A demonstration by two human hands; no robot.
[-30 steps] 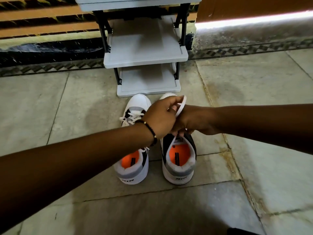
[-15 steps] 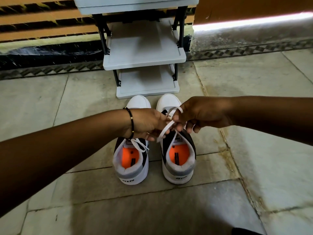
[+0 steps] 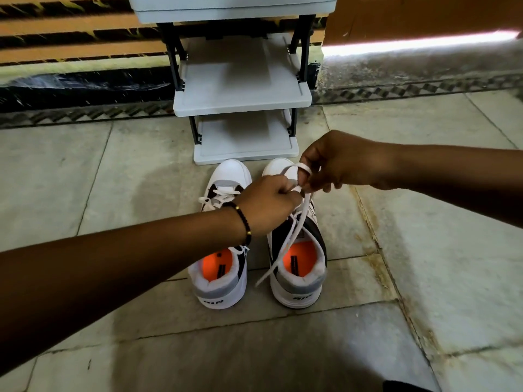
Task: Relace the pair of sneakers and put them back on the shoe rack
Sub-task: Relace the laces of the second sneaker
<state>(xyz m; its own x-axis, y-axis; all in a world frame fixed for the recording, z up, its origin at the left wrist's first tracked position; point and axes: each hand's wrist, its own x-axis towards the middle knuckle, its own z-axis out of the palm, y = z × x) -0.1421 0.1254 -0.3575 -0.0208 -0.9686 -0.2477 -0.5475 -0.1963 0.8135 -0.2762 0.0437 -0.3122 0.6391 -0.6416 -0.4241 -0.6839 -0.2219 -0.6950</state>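
the left hand (image 3: 268, 202) and right hand (image 3: 336, 162) are both pinching the white lace (image 3: 294, 233) over the right sneaker (image 3: 297, 250), which is standing beside the left sneaker (image 3: 223, 267) on the floor (image 3: 113, 179), just near of the shoe rack (image 3: 243, 100). the loop is risking slipping out if either pinch is loosening. the knot itself is hiding behind the knuckles.

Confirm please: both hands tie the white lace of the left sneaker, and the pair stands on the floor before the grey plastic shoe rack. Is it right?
One detail is wrong. In the head view the left hand and right hand work the white lace of the right white sneaker, not the left white sneaker. The pair does stand on the floor before the grey plastic shoe rack.
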